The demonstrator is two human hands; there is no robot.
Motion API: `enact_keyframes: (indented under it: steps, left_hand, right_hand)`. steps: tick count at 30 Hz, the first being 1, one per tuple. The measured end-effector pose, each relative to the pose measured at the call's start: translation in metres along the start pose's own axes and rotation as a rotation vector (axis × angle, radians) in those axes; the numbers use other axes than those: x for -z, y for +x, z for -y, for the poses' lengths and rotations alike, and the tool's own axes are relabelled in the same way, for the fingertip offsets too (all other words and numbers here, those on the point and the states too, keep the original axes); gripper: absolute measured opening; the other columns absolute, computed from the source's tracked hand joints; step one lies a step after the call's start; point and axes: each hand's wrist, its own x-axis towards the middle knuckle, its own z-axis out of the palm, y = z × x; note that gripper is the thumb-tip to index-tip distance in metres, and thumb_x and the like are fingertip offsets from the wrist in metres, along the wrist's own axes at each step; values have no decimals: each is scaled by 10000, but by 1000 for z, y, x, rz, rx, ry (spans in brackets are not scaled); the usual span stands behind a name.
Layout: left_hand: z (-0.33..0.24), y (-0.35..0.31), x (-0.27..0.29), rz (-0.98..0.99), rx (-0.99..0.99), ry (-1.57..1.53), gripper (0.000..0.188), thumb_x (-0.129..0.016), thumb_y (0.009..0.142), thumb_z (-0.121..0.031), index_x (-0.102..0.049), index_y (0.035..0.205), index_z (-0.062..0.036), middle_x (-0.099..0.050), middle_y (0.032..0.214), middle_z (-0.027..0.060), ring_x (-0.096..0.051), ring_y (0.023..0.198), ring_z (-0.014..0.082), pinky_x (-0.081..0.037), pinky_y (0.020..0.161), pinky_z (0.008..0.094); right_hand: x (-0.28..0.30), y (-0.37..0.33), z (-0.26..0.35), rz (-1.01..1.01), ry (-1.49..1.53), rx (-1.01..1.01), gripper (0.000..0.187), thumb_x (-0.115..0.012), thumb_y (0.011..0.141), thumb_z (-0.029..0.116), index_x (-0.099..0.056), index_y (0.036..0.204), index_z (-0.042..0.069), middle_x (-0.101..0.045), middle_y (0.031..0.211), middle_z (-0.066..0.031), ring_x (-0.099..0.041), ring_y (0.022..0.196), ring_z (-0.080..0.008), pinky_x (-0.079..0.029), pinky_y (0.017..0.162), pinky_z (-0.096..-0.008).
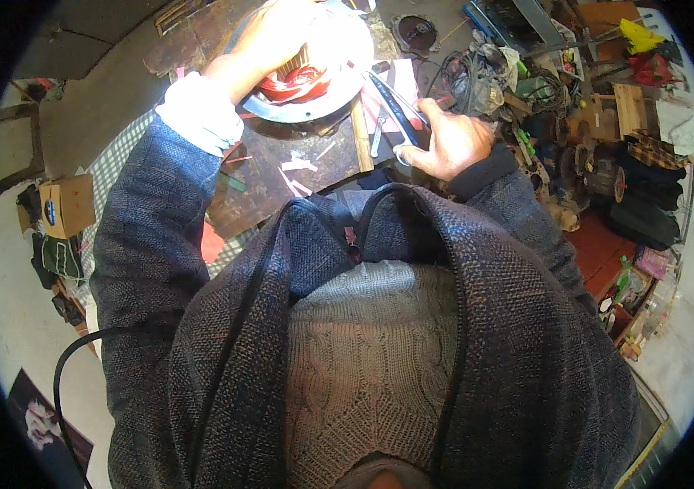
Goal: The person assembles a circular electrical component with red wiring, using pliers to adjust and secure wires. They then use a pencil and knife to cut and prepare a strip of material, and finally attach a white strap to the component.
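Note:
A ring-shaped motor stator with a metal rim and red wire windings lies on the worktable, its far side washed out by bright light. Over its left side reaches my left hand; glare hides the fingers, so their grip cannot be made out. To the right of the stator, my right hand is closed around the handles of a pair of scissors. Their blades point up and left, toward the stator's rim. Beneath them are a pink-and-white sheet and a small silver wrench.
Cut paper strips are scattered on the dark tabletop, near a wooden strip. A checkered cloth hangs at the left. Coiled cables and heaped parts crowd the right. A cardboard box stands far left.

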Motion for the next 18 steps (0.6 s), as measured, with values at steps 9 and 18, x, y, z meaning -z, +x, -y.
enact_keyframes:
  steps: [9, 18]
  left_hand:
    - [4, 1, -11, -97, 81, -103, 338, -553, 933, -189, -737, 1187, -62, -722, 1214, 157, -660, 1139, 359, -511, 1014, 443]
    - [-6, 4, 0, -2, 245, -277, 344, -590, 974, -256, -727, 1195, -31, -727, 1173, 197, -677, 1103, 368, -529, 973, 434]
  right_hand:
    - [10, 11, -9, -4, 137, 75, 757, -796, 791, 461, -544, 1446, 175, -741, 869, -225, -734, 779, -408, -580, 721, -465]
    - [30, 38, -28, 33, -115, 206, 617, -745, 815, 339, -592, 1392, 183, -757, 901, -151, -728, 802, -369, -579, 760, -458]
